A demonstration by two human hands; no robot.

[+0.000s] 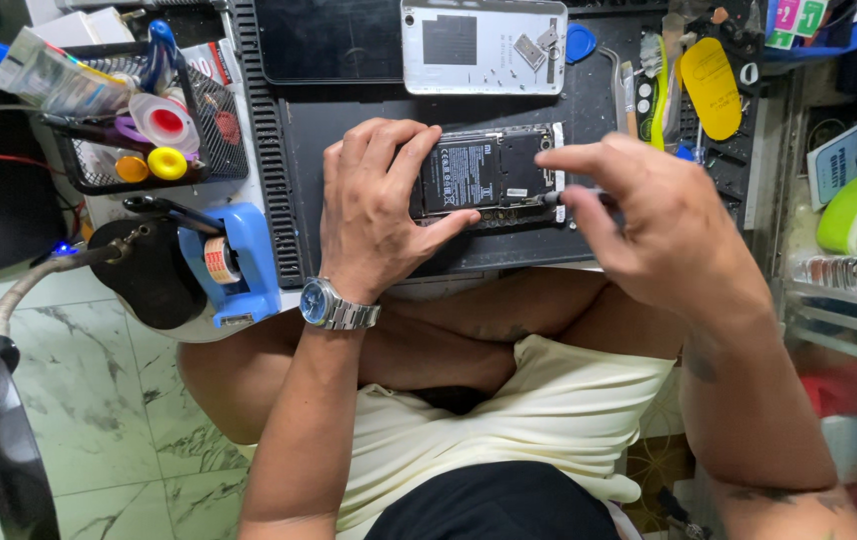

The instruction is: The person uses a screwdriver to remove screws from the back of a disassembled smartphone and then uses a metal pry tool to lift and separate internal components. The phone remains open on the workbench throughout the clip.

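**Two hands working over an opened smartphone on a repair mat**

The left hand is reaching forward from a bent elbow, its wrist wearing a silver wristwatch, and is lying palm down over the left end of an opened smartphone. Its fingers are curling loosely around the phone's edges, the thumb pressing along the near edge and the fingertips resting on the far edge, so the hand is pinning the phone rather than lifting it. The phone is lying flat, back cover off, black battery facing up, on the dark work mat near the middle of the bench.

The right hand is coming in from the right with the wrist cocked upward and the forearm angling down toward the body. Its index finger is stretching out over the phone's right end, while the thumb and the other fingers are pinching a slim screwdriver, whose tip is touching the phone's right edge.

Beyond the phone, the removed silver back cover is lying on the mat, well apart from both hands. A blue tape dispenser is standing to the left, just beside a black wire basket that is holding small bottles and caps. A yellow plastic pry tool is lying to the upper right.
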